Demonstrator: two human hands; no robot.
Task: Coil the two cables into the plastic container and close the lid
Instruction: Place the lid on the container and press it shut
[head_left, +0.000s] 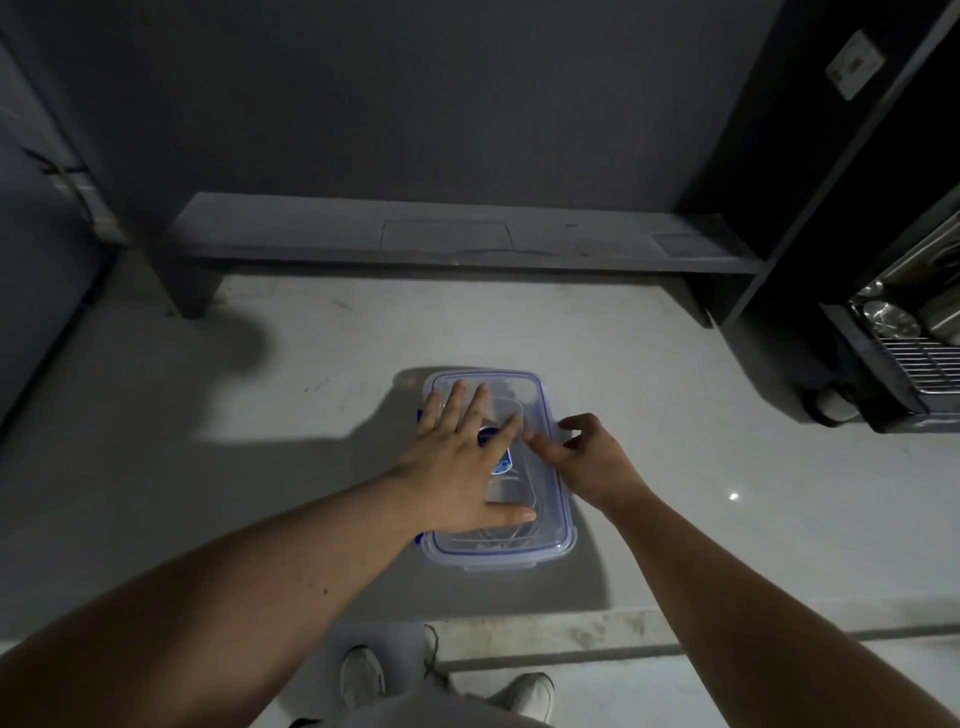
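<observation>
Head view: left grip (464, 460) flat, spread, pressing lid (514, 388); right grip (584, 460) pinches side clip (560, 427); table (727, 467) open to its right.

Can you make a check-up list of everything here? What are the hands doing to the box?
Surface: pale counter; the box sits on it.
Job's things: clear plastic container with a blue-edged lid laid on top.
Clutter: nothing seen.
Grippers: left hand lies flat on the lid, fingers spread; right hand curls its fingers on the lid's right side clip.
Cables: faint loops show through the lid; too dim to count.
Surroundings: grey shelf behind, dish rack with metal ware at right, shoes below.
</observation>
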